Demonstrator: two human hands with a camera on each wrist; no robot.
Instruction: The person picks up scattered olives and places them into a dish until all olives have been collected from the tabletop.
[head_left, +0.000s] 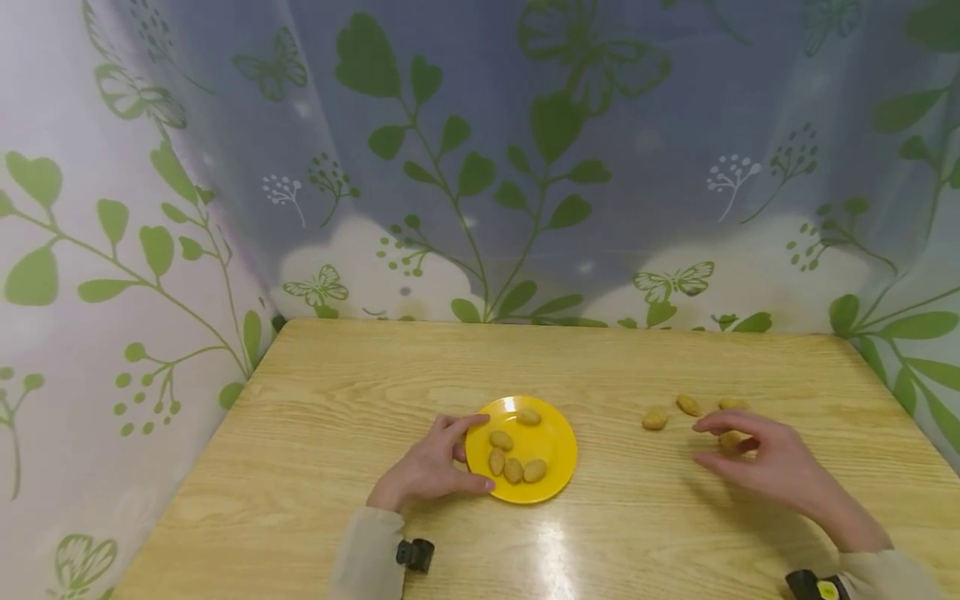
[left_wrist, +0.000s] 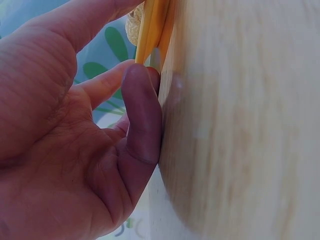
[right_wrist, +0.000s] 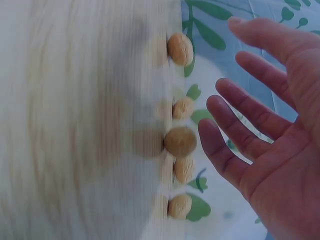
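Left hand (head_left: 431, 465): it grips the yellow plate (head_left: 553, 437) at the rim; the head view shows us mainly thumb and forefinger, while the left wrist view shows also other fingers, bent low beside the table (head_left: 375, 375).
Right hand (head_left: 776, 462): relaxed, fingers apart, holding nothing; whether it touches a piece, we cannot tell.
On the yellow plate: we count five brown oval pieces (head_left: 513, 470) in the head view; the left wrist view gives only a strip of rim and part of one piece.
Loose pieces (head_left: 655, 419): on the table near the right hand, which partly hides one; we count five in the right wrist view.
Curtain (head_left: 465, 233): leaf-printed, behind the table, cut off at the top.
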